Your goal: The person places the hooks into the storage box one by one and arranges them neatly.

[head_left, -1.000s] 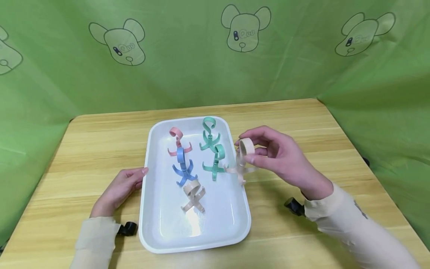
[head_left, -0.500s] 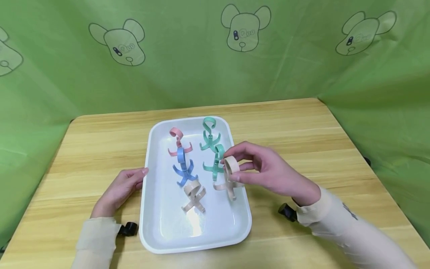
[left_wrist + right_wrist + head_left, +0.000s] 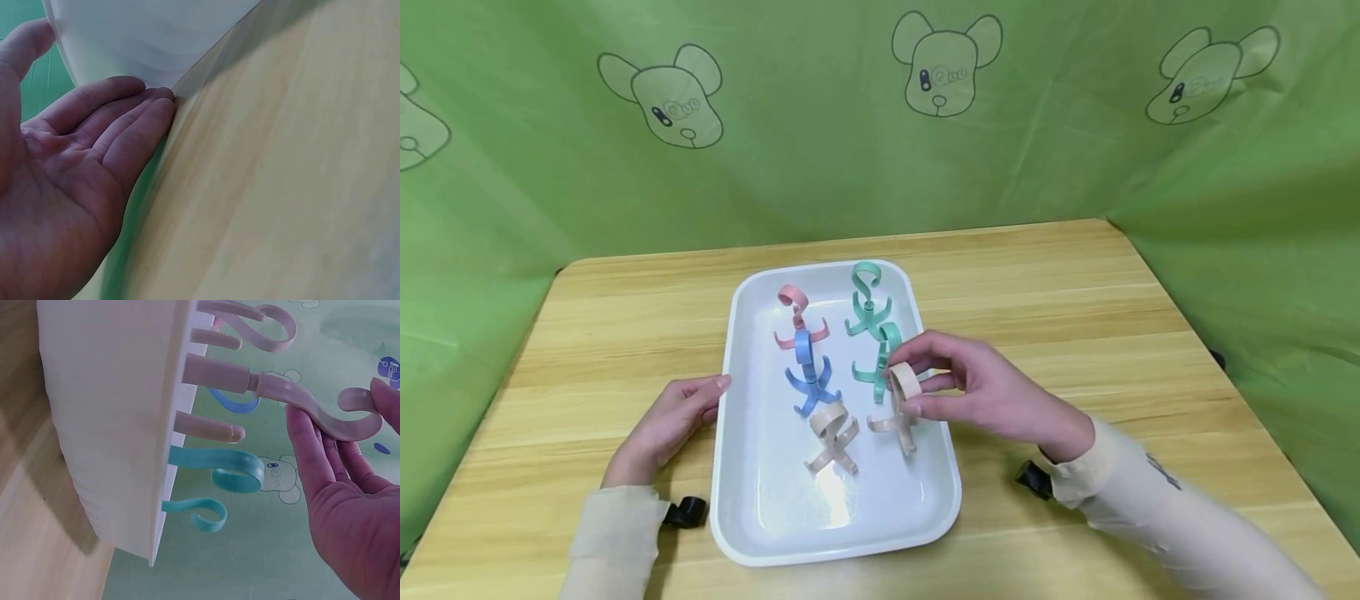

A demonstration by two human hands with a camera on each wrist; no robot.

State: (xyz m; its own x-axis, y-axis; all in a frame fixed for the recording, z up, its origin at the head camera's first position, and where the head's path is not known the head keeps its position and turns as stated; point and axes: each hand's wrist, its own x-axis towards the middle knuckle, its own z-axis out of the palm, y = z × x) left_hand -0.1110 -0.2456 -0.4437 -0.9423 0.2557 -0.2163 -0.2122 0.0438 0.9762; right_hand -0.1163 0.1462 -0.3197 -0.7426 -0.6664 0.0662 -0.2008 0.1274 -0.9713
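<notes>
My right hand (image 3: 981, 387) holds a beige four-pronged hanging hook (image 3: 904, 383) by its curled top, between thumb and fingers. The hook stands upright, prongs down, within the right side of a white tray (image 3: 790, 517). In the right wrist view, the held hook's curved top (image 3: 300, 400) rests against the fingers and the thumb presses its curl. Beside it in the tray is another beige hook (image 3: 831, 442). My left hand (image 3: 673, 421) touches the tray's left side; in the left wrist view its straight fingers (image 3: 125, 131) lie against the outer wall, thumb at the rim.
Left in the tray stand a pink hook (image 3: 801, 333) and a blue hook (image 3: 811, 383). Two green hooks, one farther back (image 3: 868, 312) and one partly behind my right hand (image 3: 872, 375), stand on the right. A wooden table (image 3: 1075, 292) lies below, with green cloth (image 3: 820, 167) around it.
My right hand has moved left and toward me with the beige hook, from over the tray's right rim to inside the tray. The left hand and the other hooks have stayed put.
</notes>
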